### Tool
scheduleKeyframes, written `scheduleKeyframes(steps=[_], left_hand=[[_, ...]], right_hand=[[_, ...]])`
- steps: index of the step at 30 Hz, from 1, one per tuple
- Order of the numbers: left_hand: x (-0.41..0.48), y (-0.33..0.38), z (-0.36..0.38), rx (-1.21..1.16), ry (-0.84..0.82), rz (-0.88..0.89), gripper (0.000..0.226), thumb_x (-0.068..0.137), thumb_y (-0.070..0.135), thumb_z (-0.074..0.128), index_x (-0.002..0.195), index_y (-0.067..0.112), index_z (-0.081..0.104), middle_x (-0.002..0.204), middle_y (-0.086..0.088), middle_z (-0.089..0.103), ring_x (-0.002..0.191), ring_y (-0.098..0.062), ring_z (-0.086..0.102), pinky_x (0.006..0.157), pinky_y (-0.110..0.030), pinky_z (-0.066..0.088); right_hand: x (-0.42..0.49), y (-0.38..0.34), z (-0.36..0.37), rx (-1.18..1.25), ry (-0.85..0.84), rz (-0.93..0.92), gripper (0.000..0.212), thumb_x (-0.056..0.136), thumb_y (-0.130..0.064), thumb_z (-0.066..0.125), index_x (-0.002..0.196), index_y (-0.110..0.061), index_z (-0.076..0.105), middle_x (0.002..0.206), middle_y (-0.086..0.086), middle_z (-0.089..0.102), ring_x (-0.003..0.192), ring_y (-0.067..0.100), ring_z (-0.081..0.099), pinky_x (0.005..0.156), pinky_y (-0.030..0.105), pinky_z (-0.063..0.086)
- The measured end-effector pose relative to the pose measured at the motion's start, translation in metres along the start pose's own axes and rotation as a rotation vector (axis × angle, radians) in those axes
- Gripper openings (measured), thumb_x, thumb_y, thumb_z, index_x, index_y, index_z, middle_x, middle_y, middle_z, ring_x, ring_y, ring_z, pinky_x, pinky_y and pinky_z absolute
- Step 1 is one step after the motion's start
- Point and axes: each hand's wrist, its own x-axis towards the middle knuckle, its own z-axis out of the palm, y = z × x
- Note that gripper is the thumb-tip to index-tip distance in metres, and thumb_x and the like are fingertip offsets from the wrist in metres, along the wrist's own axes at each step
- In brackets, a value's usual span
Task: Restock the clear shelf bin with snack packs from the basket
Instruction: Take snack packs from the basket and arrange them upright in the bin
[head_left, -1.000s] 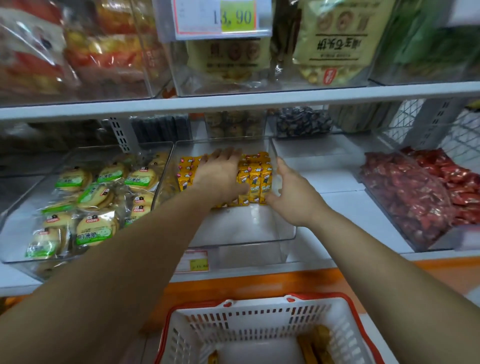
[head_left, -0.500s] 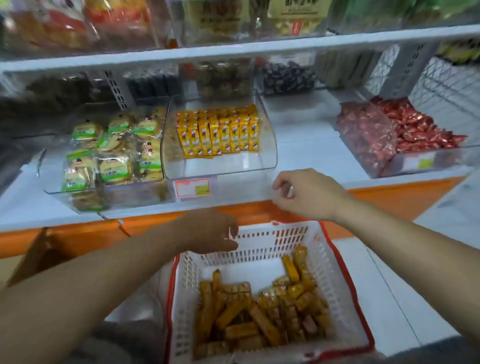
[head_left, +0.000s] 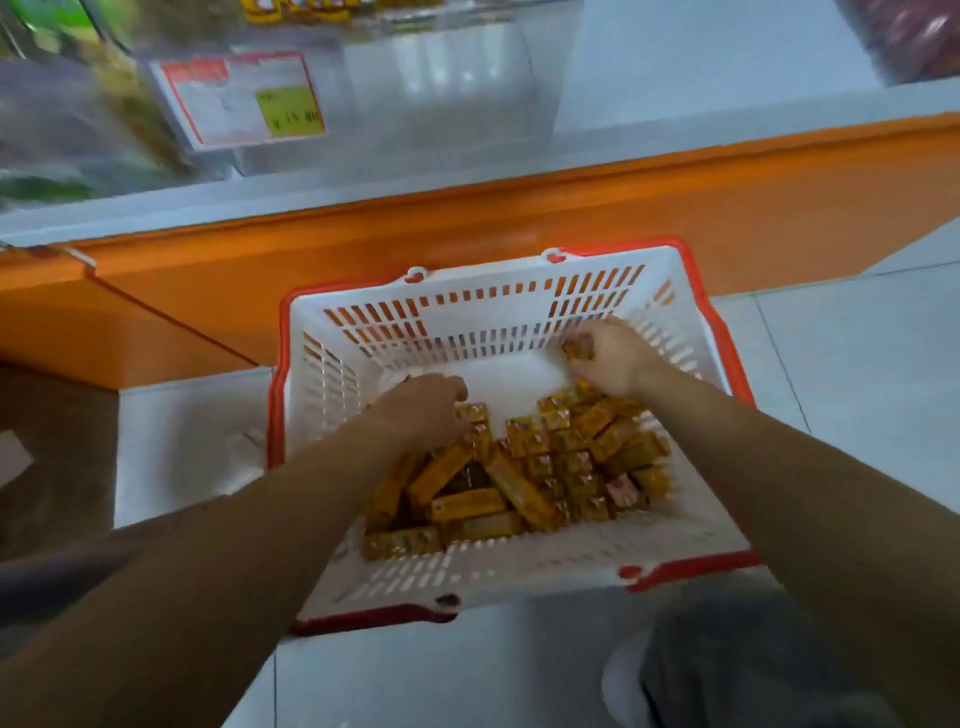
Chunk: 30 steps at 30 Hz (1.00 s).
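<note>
The white, red-rimmed basket (head_left: 467, 571) held snack packs (head_left: 519, 483) heaped in its near half; the left hand (head_left: 418, 410) lay on the heap, fingers bent down, grip impossible to tell; the right hand (head_left: 610, 356) curled its fingers round one snack pack (head_left: 577, 349) near the far wall; beyond the orange shelf edge (head_left: 571, 208), the clear shelf bin (head_left: 441, 78) showed blurred.

Print on the shelf price tag (head_left: 241, 101) is too blurred to read.
</note>
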Motion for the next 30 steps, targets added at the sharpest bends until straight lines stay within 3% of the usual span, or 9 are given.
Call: scheduleKeyframes(steps=[2,5,8,12,15,19,24,27,30], left_hand=[[0.019,-0.008,0.012,-0.045,0.008,-0.051,0.057,0.097,0.041,0.060,0.148,0.020,0.046,0.149,-0.008,0.052,0.133,-0.028,0.052,0.105,-0.042,0.047],[0.042,-0.022,0.023,-0.096,0.028,-0.102,0.066,0.096,0.048,0.063,0.151,0.016,0.044,0.151,-0.011,0.052,0.133,-0.031,0.052,0.107,-0.042,0.047],[0.064,-0.033,0.033,-0.162,-0.040,-0.101,0.063,0.096,0.047,0.064,0.149,0.015,0.047,0.147,-0.012,0.055,0.127,-0.030,0.056,0.103,-0.041,0.050],[0.077,-0.037,0.047,-0.102,-0.080,-0.057,0.071,0.090,0.053,0.071,0.146,0.015,0.049,0.137,-0.012,0.060,0.117,-0.030,0.060,0.096,-0.042,0.054],[0.081,-0.043,0.047,-0.139,-0.089,-0.037,0.065,0.093,0.055,0.067,0.142,0.015,0.054,0.137,-0.011,0.061,0.116,-0.029,0.060,0.095,-0.039,0.052],[0.081,-0.044,0.045,-0.119,-0.161,0.001,0.054,0.097,0.056,0.059,0.135,0.018,0.059,0.131,-0.008,0.064,0.109,-0.026,0.061,0.088,-0.038,0.052],[0.079,-0.042,0.047,-0.023,-0.225,-0.005,0.071,0.091,0.060,0.065,0.145,0.016,0.046,0.136,-0.011,0.060,0.117,-0.029,0.060,0.092,-0.040,0.051],[0.080,-0.044,0.045,-0.046,-0.238,-0.007,0.067,0.090,0.057,0.068,0.136,0.011,0.052,0.129,-0.012,0.060,0.111,-0.028,0.059,0.089,-0.040,0.050],[0.079,-0.045,0.041,-0.125,-0.222,-0.023,0.065,0.087,0.052,0.075,0.134,0.010,0.056,0.128,-0.011,0.060,0.111,-0.028,0.060,0.093,-0.041,0.051]], right_hand=[[0.011,0.008,0.019,-0.055,-0.073,0.085,0.059,0.091,-0.031,0.062,0.145,-0.019,0.043,0.142,0.016,0.045,0.125,0.035,0.049,0.100,0.041,0.046],[0.024,0.015,0.039,-0.112,-0.052,0.148,0.071,0.094,-0.034,0.059,0.153,-0.016,0.025,0.147,0.022,0.037,0.121,0.039,0.050,0.090,0.042,0.048],[0.039,0.017,0.055,-0.228,0.035,0.150,0.064,0.093,-0.034,0.060,0.147,-0.011,0.033,0.131,0.022,0.052,0.111,0.040,0.057,0.081,0.041,0.048],[0.053,0.017,0.067,-0.205,0.022,0.194,0.059,0.090,-0.032,0.061,0.142,-0.015,0.039,0.120,0.012,0.062,0.105,0.035,0.061,0.086,0.041,0.047],[0.059,0.013,0.067,-0.168,-0.117,0.123,0.054,0.091,-0.044,0.058,0.140,-0.024,0.048,0.125,0.001,0.060,0.105,0.026,0.060,0.084,0.033,0.046],[0.059,0.006,0.077,-0.506,-0.347,-0.108,0.054,0.093,-0.055,0.042,0.139,-0.028,0.052,0.135,0.009,0.052,0.116,0.030,0.054,0.095,0.043,0.045],[0.063,0.001,0.069,-0.689,-0.437,-0.124,0.058,0.091,-0.059,0.037,0.132,-0.023,0.058,0.128,0.010,0.059,0.102,0.028,0.051,0.090,0.039,0.047],[0.069,0.001,0.063,-0.713,-0.494,-0.084,0.063,0.090,-0.066,0.041,0.135,-0.024,0.057,0.136,0.009,0.055,0.119,0.032,0.048,0.095,0.042,0.042],[0.072,0.002,0.055,-0.602,-0.585,-0.031,0.066,0.090,-0.065,0.052,0.140,-0.021,0.052,0.139,0.006,0.055,0.122,0.028,0.052,0.098,0.041,0.043]])
